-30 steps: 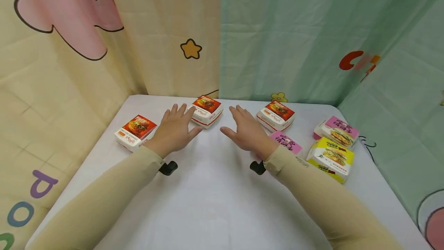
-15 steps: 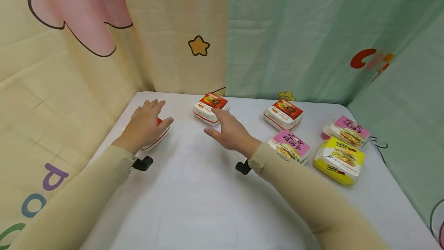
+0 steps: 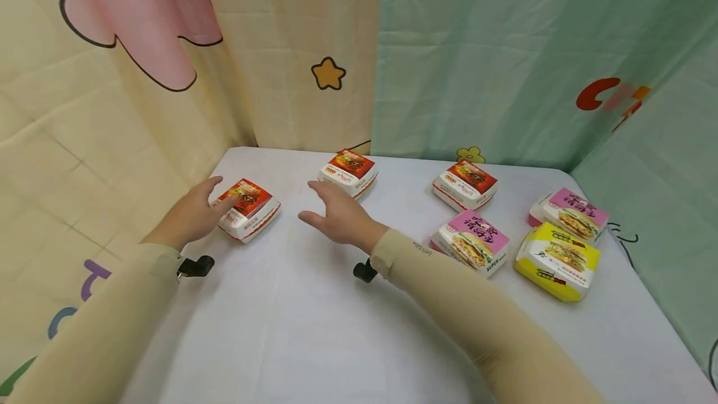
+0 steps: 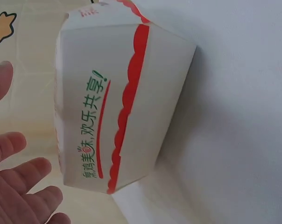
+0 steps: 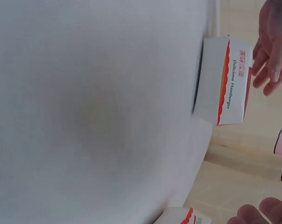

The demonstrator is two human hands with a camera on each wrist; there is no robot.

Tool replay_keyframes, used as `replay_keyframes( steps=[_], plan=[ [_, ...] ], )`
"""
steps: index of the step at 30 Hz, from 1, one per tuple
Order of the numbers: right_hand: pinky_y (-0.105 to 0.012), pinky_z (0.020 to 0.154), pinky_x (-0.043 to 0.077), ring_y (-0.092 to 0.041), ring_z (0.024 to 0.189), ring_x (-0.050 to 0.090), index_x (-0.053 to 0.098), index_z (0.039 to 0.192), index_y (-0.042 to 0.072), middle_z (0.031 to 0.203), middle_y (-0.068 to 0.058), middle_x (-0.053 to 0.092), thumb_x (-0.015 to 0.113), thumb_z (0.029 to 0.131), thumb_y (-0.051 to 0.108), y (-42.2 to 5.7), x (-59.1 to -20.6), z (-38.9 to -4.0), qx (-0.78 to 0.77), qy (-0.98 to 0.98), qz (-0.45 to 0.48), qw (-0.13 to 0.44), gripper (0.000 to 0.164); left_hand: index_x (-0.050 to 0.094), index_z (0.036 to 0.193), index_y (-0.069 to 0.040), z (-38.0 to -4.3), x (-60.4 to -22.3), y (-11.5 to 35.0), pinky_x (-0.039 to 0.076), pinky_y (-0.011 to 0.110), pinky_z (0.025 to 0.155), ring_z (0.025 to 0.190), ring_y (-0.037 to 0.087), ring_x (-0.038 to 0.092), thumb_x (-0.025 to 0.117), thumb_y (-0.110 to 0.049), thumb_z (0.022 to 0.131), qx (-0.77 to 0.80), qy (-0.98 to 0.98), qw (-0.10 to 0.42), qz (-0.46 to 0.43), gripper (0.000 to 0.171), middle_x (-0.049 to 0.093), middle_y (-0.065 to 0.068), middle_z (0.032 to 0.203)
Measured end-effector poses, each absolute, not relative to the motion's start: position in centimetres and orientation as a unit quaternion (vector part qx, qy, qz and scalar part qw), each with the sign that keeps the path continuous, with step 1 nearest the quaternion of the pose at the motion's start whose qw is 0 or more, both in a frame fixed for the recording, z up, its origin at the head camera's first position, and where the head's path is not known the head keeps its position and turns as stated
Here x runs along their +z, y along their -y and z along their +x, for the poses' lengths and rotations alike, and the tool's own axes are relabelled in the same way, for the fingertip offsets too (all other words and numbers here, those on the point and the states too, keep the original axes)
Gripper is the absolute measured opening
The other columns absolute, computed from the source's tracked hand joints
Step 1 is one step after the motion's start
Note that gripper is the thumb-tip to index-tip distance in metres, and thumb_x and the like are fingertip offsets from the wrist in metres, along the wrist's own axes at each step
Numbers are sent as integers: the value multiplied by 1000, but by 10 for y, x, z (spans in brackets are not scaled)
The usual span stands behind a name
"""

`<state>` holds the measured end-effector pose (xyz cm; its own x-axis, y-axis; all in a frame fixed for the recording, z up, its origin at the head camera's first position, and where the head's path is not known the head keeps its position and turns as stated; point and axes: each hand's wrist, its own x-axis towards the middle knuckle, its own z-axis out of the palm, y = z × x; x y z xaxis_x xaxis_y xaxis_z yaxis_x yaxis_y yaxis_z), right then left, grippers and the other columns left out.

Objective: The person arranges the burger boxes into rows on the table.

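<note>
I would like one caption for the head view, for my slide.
Six burger boxes on a white table: left hand near the leftmost box, right hand holding nothing.

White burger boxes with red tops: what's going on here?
A person's left hand is at the leftmost white cardboard box with a red top, not gripping it. The right hand hangs empty above the white table, near the middle red-topped box. Another red-topped box, two pink-topped white boxes and a yellow-and-white box sit further right.
</note>
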<state>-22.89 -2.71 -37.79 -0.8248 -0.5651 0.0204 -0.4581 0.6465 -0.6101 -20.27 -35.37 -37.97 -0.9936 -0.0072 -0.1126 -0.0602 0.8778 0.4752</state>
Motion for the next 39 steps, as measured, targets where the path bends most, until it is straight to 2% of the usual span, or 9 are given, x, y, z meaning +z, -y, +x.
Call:
replay_keyframes(
  steps=[5,14,23,30,39],
  plan=[
    [-40,127,36,-21,155,40,36,165,16,167,-2,44,65,103,47,48,-384,-232,-298,-902,-301,85,75,13,169,-5,-202,-390,364,26,75,119,151,59,26,44,-63,106,281,-956,77,-27,91,23,31,170],
    [-39,126,36,-21,155,41,38,164,19,166,-2,45,63,105,44,80,-398,-239,-319,-895,-294,102,69,28,164,-3,-204,-406,363,30,73,117,147,58,35,51,-60,105,292,-954,68,-18,86,36,34,162],
    [-38,124,39,-22,151,46,41,163,18,162,-4,51,63,104,48,105,-417,-243,-309,-905,-270,109,70,29,165,-7,-203,-413,358,31,73,117,148,56,35,54,-63,103,297,-952,68,-22,87,36,33,163],
    [-33,121,43,-17,147,52,43,162,18,159,1,54,65,103,49,115,-426,-246,-306,-910,-259,107,70,30,165,-8,-199,-413,351,33,72,116,147,55,37,55,-61,103,299,-952,64,-21,85,37,33,163],
    [-32,116,47,-16,139,59,47,159,18,153,1,61,68,101,50,123,-429,-247,-312,-914,-240,97,70,31,164,-10,-201,-421,353,35,71,115,146,52,40,54,-64,103,303,-951,55,-23,85,38,30,164]
  ],
)
